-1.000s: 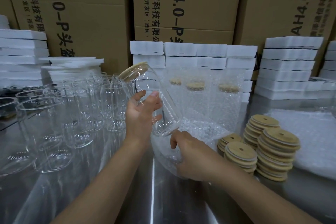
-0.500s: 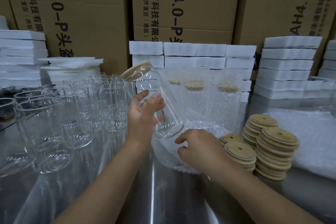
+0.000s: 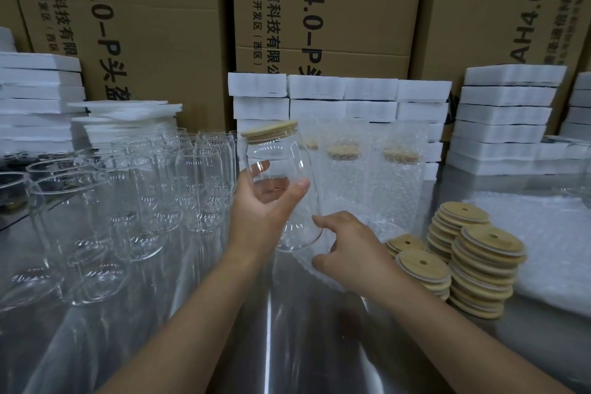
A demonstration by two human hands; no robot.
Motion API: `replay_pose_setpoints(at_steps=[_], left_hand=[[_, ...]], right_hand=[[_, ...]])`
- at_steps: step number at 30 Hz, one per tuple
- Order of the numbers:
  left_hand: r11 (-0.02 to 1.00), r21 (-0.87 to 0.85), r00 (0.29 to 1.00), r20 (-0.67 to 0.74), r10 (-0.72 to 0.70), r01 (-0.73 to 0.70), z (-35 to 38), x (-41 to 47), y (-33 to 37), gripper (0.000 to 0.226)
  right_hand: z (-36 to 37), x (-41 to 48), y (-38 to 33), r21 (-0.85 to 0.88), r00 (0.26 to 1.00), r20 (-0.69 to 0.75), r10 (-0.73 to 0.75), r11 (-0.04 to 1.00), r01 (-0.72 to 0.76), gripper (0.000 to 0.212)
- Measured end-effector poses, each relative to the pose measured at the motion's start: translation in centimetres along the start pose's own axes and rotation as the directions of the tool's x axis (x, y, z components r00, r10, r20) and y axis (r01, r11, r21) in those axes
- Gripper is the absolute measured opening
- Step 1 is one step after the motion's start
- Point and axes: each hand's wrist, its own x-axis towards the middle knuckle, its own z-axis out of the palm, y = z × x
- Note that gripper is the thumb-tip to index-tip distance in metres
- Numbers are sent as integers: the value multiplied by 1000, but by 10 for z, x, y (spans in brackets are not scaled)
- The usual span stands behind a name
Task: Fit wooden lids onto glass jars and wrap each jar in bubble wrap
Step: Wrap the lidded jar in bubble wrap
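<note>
The lidded glass jar (image 3: 281,189) hangs above the steel table (image 3: 224,329), tilted a little with its wooden lid (image 3: 270,130) leaning toward the left and its base low, just over the sheet of bubble wrap (image 3: 377,230) that lies crumpled beneath it. The left hand (image 3: 262,211) holds the jar around its middle, thumb across the front and fingers showing through the glass behind. The right hand (image 3: 348,249) sits at the jar's base on the wrap, index finger stretched toward the glass, the others curled; whether it pinches the film I cannot tell. The step looks like seating the jar into the wrap, so it probably pays to keep the grip low and firm, since smooth glass slips, and to draw the film evenly round the base before rolling. Close by on the left stand bare unlidded jars (image 3: 198,182), easily knocked by an elbow; wrapped jars (image 3: 371,169) wait behind, and stacks of spare lids (image 3: 479,262) sit to the right.
</note>
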Motion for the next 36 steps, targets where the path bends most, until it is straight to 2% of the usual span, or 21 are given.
replay_pose_setpoints(at_steps=[4, 7, 13, 17, 20, 22, 24, 26, 28, 30, 32, 34, 36], left_hand=[[990, 139, 999, 33, 10, -15, 0, -2, -1, 73], [974, 225, 996, 89, -7, -13, 0, -4, -3, 86], [981, 194, 973, 217, -75, 33, 1, -6, -3, 86], [986, 96, 937, 309, -162, 139, 0, -5, 1, 53], [982, 59, 917, 351, -189, 180, 1, -5, 2, 49], [978, -27, 927, 323, -189, 208, 2, -2, 1, 45], [974, -95, 959, 215, -183, 207, 2, 1, 0, 26], [982, -24, 982, 35, -185, 186, 3, 3, -1, 10], [958, 54, 958, -77, -276, 280, 0, 5, -5, 3], [886, 78, 890, -26, -456, 456, -1, 5, -3, 14], [815, 89, 813, 71, -578, 572, 0, 2, 1, 20], [802, 97, 797, 92, -597, 589, 1, 1, 3, 21], [822, 80, 820, 66, -569, 564, 2, 1, 3, 16]], right_hand=[[-2, -1, -3, 83, 999, -39, -9, 996, 12, 63], [-3, 0, -4, 150, 999, -33, 2, 989, 3, 64], [-1, 1, -5, 364, 995, 61, 80, 926, -97, 68], [2, 4, -5, 506, 985, 46, 169, 846, -169, 85], [2, 4, -2, 511, 976, -48, 211, 845, -157, 83], [0, 5, 0, 481, 969, -138, 207, 869, -117, 77], [-1, 7, 2, 459, 957, -205, 207, 884, -93, 70], [-2, 8, 4, 474, 944, -252, 215, 878, -74, 67], [-3, 9, 5, 502, 930, -292, 223, 864, -50, 65], [-4, 9, 5, 507, 917, -327, 229, 861, -34, 64], [-5, 9, 5, 506, 910, -346, 230, 862, -26, 65], [-5, 9, 6, 506, 910, -348, 226, 862, -21, 66], [-6, 9, 7, 505, 909, -347, 229, 863, -24, 65]])
